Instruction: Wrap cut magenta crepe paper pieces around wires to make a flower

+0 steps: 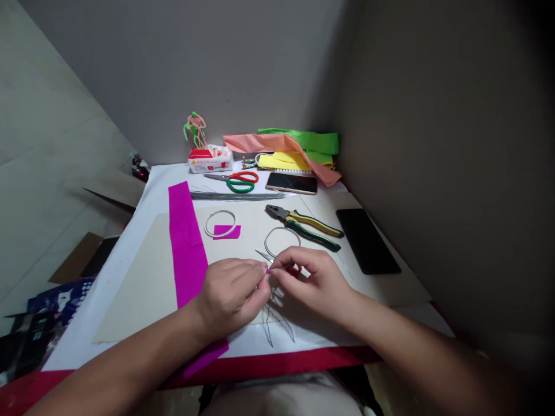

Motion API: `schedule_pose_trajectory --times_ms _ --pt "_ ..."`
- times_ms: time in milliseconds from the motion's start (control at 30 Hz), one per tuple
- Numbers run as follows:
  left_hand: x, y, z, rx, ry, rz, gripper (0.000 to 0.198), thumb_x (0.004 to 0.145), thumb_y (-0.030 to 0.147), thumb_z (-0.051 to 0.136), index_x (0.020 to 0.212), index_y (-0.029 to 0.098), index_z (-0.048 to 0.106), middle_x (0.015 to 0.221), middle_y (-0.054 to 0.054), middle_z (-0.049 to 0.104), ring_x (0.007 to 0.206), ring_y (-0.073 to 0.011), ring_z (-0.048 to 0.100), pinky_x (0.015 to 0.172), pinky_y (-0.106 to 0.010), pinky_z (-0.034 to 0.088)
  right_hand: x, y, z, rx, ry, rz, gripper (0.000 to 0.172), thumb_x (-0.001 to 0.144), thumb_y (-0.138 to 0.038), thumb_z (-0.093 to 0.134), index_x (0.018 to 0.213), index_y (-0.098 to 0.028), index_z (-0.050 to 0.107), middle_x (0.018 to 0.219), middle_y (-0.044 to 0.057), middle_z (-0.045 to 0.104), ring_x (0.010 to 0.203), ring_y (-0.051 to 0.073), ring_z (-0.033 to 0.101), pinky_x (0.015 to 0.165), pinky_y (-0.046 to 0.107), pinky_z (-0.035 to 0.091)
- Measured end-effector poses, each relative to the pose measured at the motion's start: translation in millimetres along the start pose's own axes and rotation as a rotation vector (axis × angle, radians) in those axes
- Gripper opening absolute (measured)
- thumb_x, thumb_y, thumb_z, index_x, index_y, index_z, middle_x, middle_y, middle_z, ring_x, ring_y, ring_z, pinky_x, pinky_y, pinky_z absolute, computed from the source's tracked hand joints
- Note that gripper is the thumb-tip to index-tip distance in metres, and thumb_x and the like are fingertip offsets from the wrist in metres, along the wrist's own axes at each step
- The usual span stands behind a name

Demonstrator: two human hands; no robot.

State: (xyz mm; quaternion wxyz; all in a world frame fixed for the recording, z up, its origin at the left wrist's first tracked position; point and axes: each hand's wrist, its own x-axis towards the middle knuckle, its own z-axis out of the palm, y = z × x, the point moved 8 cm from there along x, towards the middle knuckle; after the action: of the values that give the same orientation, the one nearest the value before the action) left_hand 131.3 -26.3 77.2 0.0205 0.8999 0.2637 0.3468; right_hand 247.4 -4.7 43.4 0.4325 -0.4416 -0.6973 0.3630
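Note:
My left hand (236,292) and my right hand (310,283) meet near the table's front, fingertips pinched on a tiny magenta piece (267,271). A twisted wire figure (273,315) hangs below the fingers, its thin legs pointing toward the front edge. Small red-handled scissors (263,255) lie partly hidden behind my right hand. Beyond it lies a wire coil (282,229). A long magenta strip (186,242) runs beside and beneath my left hand and wrist. Farther back, another wire coil (220,213) overlaps a small magenta piece (232,232).
Pliers (306,224) and a black phone (368,241) lie to the right. Behind are large scissors (238,181), straight wires (238,196), another phone (291,183), coloured crepe paper (281,144) and a small box (210,162) with a green and pink figure (195,130).

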Motion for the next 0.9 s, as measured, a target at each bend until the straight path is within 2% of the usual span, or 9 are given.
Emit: schedule_pose_trajectory --times_ms 100,167,233,367,500,567,633,733,900 --pt "-1 -2 -2.1 -0.039 0.026 -0.027 0.013 0.078 0.006 0.060 0.078 0.014 0.070 0.072 -0.009 0.075 0.066 -0.0193 0.070 0.071 -0.030 0.057 1 0 -2 0.038 -0.017 0.030 0.007 0.081 -0.020 0.061 0.077 -0.017 0.067 0.068 0.000 0.067 0.062 0.010 0.057 0.056 0.020 0.044" --pt "0 -9 -2.2 -0.101 0.038 -0.106 0.012 0.079 0.008 0.061 0.085 0.013 0.071 0.072 -0.009 0.075 0.064 -0.0186 0.070 0.064 -0.028 0.056 2 2 -3 0.070 -0.017 0.069 0.007 0.081 -0.021 0.062 0.077 -0.017 0.067 0.069 0.000 0.067 0.064 0.011 0.059 0.058 0.021 0.046" --pt "0 -20 2.7 -0.196 0.005 -0.234 0.013 0.081 0.012 0.062 0.089 0.013 0.072 0.075 -0.008 0.076 0.064 -0.0175 0.070 0.060 -0.025 0.054 4 7 -3 0.101 -0.014 0.109 0.008 0.081 -0.021 0.062 0.076 -0.017 0.066 0.069 0.000 0.067 0.065 0.012 0.060 0.060 0.022 0.047" --pt "-5 -47 19.0 -0.367 -0.126 -0.515 0.016 0.085 0.022 0.059 0.085 0.018 0.075 0.078 -0.005 0.077 0.068 -0.0180 0.069 0.063 -0.026 0.053 7 19 -1 0.164 -0.009 0.160 0.008 0.082 -0.023 0.061 0.081 -0.017 0.067 0.070 0.001 0.067 0.062 0.012 0.059 0.059 0.023 0.047" --pt "-15 -76 30.0 -0.553 -0.216 -0.774 0.017 0.081 0.028 0.062 0.080 0.017 0.075 0.073 -0.004 0.075 0.068 -0.0182 0.067 0.060 -0.025 0.049 12 28 -10 0.106 0.091 0.143 0.013 0.081 -0.027 0.063 0.089 -0.018 0.069 0.086 0.005 0.070 0.076 0.016 0.063 0.067 0.027 0.050" --pt "-21 -87 35.8 -0.638 -0.275 -0.892 0.015 0.078 0.028 0.065 0.076 0.017 0.074 0.065 -0.003 0.072 0.060 -0.0166 0.063 0.053 -0.024 0.046 15 32 -15 0.080 0.108 0.154 0.013 0.081 -0.028 0.063 0.087 -0.018 0.069 0.087 0.005 0.071 0.078 0.017 0.063 0.070 0.029 0.050" --pt "-23 -91 39.2 -0.684 -0.324 -0.918 0.016 0.078 0.028 0.064 0.074 0.016 0.073 0.062 -0.004 0.070 0.056 -0.0161 0.062 0.051 -0.024 0.045 17 33 -18 0.041 0.083 0.157 0.013 0.081 -0.028 0.062 0.084 -0.017 0.068 0.086 0.005 0.071 0.078 0.017 0.064 0.070 0.029 0.050" --pt "-25 -90 45.0 -0.756 -0.393 -0.914 0.017 0.078 0.029 0.064 0.072 0.014 0.072 0.063 -0.005 0.071 0.056 -0.0150 0.063 0.053 -0.023 0.046 18 26 -15 -0.054 -0.023 0.154 0.013 0.082 -0.027 0.061 0.081 -0.017 0.069 0.083 0.004 0.071 0.078 0.018 0.064 0.070 0.028 0.049" --pt "-32 -89 57.9 -0.858 -0.490 -0.940 0.021 0.079 0.031 0.064 0.068 0.013 0.068 0.063 -0.006 0.071 0.053 -0.0123 0.063 0.049 -0.020 0.044 34 11 5 -0.216 -0.202 0.093 0.015 0.086 -0.020 0.055 0.083 -0.018 0.069 0.081 0.002 0.072 0.072 0.015 0.064 0.065 0.025 0.048"
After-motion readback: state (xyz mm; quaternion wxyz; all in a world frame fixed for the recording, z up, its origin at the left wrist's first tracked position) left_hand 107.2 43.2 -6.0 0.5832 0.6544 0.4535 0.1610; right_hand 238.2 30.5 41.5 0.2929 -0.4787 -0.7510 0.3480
